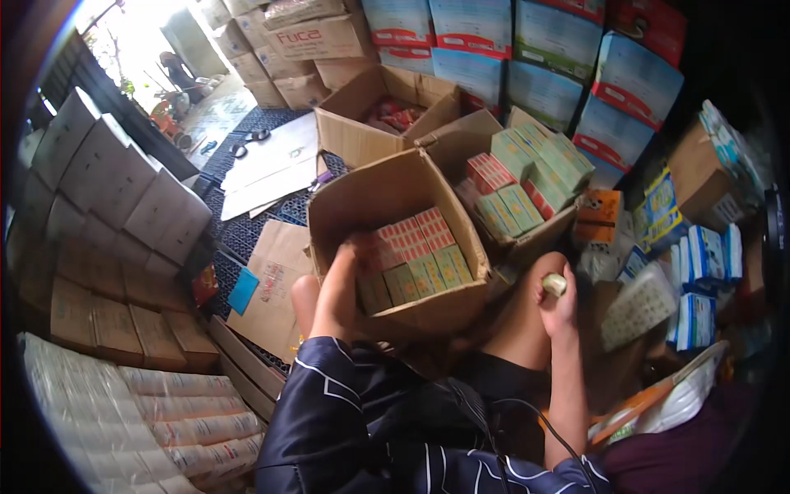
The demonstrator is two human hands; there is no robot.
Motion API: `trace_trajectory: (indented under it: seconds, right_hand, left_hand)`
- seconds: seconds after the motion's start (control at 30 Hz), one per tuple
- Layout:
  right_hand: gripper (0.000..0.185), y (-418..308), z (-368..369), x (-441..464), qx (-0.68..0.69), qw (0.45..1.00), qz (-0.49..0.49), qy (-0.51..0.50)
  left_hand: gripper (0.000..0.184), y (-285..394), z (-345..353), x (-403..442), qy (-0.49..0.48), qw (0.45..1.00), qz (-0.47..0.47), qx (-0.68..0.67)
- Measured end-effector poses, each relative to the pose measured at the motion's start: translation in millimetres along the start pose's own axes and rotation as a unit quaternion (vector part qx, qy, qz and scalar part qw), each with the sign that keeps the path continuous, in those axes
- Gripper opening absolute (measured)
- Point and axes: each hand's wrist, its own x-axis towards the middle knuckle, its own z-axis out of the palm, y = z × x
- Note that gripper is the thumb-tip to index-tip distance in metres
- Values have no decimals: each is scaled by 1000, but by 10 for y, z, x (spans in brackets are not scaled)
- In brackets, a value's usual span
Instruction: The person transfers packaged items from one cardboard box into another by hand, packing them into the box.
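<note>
My left hand reaches into an open cardboard box in front of me, at the left end of the packs inside; its fingers are blurred and partly hidden. Red-and-white packs fill the back rows of that box, and green-and-yellow packs stand in the front row. My right hand rests by my right knee, fingers curled around a small pale roll. Behind it on the right, a second open box holds green packs and some red-and-white ones.
A third open box with red items stands behind. White boxes and plastic-wrapped rolls are stacked on the left. Scissors lie near flat white cardboard. Blue-and-white packs are piled on the right.
</note>
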Motion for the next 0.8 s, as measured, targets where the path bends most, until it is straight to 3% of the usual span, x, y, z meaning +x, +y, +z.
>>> trace_trajectory:
  seconds: [0.03, 0.13, 0.23, 0.33, 0.4, 0.43, 0.47, 0.53, 0.6, 0.63, 0.7, 0.77, 0.8]
  right_hand:
    - [47, -5, 20, -14, 2, 1000, 1, 3]
    - [47, -5, 9, -1, 11, 1000, 4, 4]
    - [47, -15, 20, -22, 4, 1000, 7, -3]
    - [49, -17, -15, -17, 10, 1000, 8, -14]
    - [50, -16, -19, -4, 16, 1000, 10, -19]
    - [49, -25, -10, -10, 18, 1000, 12, -22]
    - [48, -33, 1, -14, 20, 999, 14, -26]
    - [48, -37, 27, -21, 25, 999, 17, -15]
    - [47, -27, 13, -8, 34, 999, 16, 7]
    - [47, -15, -8, -2, 37, 999, 13, 23]
    - [47, -24, -9, -15, 42, 999, 19, -3]
    - [49, -28, 56, -27, 33, 999, 20, 12]
    - [49, -11, 57, -32, 38, 999, 15, 17]
  left_hand:
    - [35, 72, 69, -98, -14, 991, -47, -127]
    - [31, 43, 16, 10, 101, 992, 12, 71]
    - [27, -208, -203, 391, 111, 987, 11, 113]
    - [27, 424, 213, -338, 90, 967, 84, 224]
    - [28, 764, 341, -499, -9, 838, 16, 546]
    - [28, 906, 509, -704, -12, 838, 15, 545]
    - [28, 1031, 686, -903, 24, 923, 56, 380]
    - [29, 929, 681, -683, 55, 973, 96, 203]
    - [32, 577, 481, 123, -47, 972, 133, 188]
    - [32, 669, 587, 79, -61, 970, 135, 193]
    - [36, 897, 869, -346, 155, 931, 133, 302]
    - [36, 966, 969, -459, 154, 918, 163, 327]
    - [35, 1035, 1010, -538, 162, 923, 128, 325]
